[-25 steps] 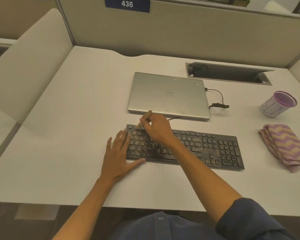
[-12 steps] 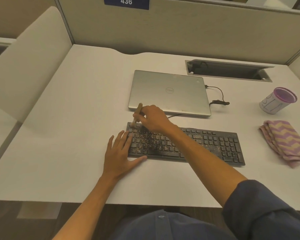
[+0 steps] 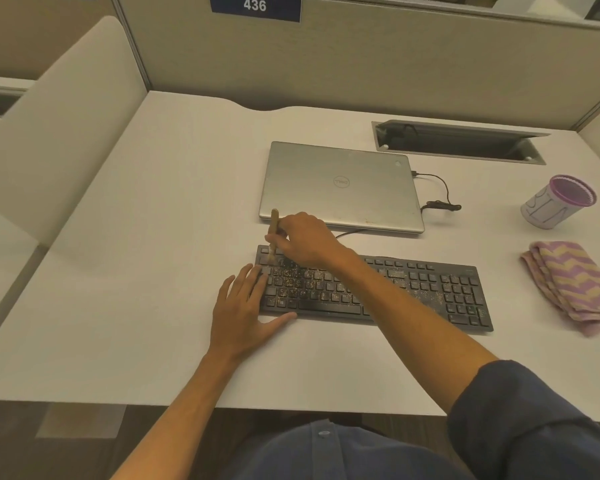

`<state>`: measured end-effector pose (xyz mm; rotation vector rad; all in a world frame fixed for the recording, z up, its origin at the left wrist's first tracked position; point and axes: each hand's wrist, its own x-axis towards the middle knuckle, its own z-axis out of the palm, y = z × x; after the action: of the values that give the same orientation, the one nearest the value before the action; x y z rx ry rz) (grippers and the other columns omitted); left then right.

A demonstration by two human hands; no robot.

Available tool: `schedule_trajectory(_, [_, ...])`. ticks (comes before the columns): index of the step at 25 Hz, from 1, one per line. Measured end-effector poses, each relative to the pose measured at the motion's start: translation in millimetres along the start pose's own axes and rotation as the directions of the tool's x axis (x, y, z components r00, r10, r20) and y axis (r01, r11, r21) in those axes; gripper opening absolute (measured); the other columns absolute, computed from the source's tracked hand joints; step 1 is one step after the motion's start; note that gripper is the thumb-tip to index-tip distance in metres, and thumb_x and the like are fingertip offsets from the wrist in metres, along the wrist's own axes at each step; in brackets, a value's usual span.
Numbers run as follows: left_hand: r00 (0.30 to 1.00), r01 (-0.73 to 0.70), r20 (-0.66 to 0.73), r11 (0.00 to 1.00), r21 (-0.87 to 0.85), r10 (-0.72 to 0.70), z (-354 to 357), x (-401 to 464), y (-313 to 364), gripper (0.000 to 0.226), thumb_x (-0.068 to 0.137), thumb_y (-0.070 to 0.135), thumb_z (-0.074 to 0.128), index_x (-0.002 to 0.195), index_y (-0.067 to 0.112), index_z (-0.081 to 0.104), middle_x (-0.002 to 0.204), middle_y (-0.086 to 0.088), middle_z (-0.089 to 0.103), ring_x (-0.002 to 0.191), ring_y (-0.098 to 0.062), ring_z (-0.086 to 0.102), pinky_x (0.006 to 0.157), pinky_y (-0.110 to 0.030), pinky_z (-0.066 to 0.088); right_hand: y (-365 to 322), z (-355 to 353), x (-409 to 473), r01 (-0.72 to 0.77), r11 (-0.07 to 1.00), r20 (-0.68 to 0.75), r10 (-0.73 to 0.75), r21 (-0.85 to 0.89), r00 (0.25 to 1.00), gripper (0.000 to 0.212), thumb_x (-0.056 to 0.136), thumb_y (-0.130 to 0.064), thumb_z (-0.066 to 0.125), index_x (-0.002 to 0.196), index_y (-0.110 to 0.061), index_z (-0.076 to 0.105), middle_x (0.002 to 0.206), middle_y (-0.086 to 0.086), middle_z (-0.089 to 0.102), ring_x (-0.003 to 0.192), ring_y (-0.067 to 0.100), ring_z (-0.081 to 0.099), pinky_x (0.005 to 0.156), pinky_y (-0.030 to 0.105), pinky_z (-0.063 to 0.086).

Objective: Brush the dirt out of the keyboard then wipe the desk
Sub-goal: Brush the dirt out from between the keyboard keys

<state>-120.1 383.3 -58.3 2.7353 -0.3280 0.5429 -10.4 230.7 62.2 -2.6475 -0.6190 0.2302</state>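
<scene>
right hand (image 3: 305, 239) grips brush (image 3: 274, 233) on keyboard (image 3: 430, 289); left hand (image 3: 245, 311) flat, fingers spread.

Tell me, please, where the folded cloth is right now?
The folded cloth lies at the desk's right edge, beside the keyboard, just in front of the purple-rimmed cup.

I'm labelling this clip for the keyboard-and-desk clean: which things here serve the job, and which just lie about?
Job: keyboard, brush gripped by right hand, left hand steadying the keyboard, folded cloth, desk.
Lying about: closed laptop, its cable, purple-rimmed cup.
</scene>
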Motion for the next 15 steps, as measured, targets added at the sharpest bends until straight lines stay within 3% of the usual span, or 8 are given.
schedule_trajectory(4, [0.997, 0.034, 0.065, 0.999, 0.005, -0.034, -3.3, 1.5, 0.4, 0.101, 0.081, 0.084, 0.049, 0.145, 0.007, 0.050, 0.156, -0.008, 0.044, 0.149, -0.026, 0.032, 0.118, -0.051, 0.030, -1.4, 1.2, -3.4, 0.028, 0.999, -0.016, -0.028, -0.023, 0.999, 0.032, 0.100, -0.037, 0.046, 0.087, -0.015, 0.064, 0.072, -0.004, 0.061, 0.064, 0.014, 0.055, 0.060, 0.029, 0.036])
schedule_trajectory(10, [0.996, 0.048, 0.072, 0.999, -0.003, -0.047, -1.5, 1.3, -0.4, 0.102, 0.080, 0.085, 0.048, 0.144, 0.005, 0.051, 0.152, -0.009, 0.049, 0.145, -0.027, 0.039, 0.114, -0.051, 0.037, 0.1, 4.2, -2.6, 0.027, 0.999, -0.007, -0.027, 0.018, 1.000, 0.032, 0.099, -0.040, 0.046, 0.090, -0.017, 0.067, 0.081, -0.004, 0.067, 0.070, 0.013, 0.058, 0.062, 0.030, 0.043])
schedule_trajectory(15, [0.998, 0.039, 0.038, 0.999, 0.007, -0.039, -0.5, 0.3, -0.2, 0.101, 0.079, 0.083, 0.050, 0.141, 0.003, 0.054, 0.147, -0.011, 0.053, 0.140, -0.028, 0.044, 0.115, -0.049, 0.035, -2.3, 1.5, -2.3, 0.042, 0.998, -0.002, -0.042, -0.045, 0.999, 0.036, 0.099, -0.041, 0.047, 0.086, -0.015, 0.068, 0.075, -0.001, 0.066, 0.065, 0.014, 0.057, 0.056, 0.028, 0.036])
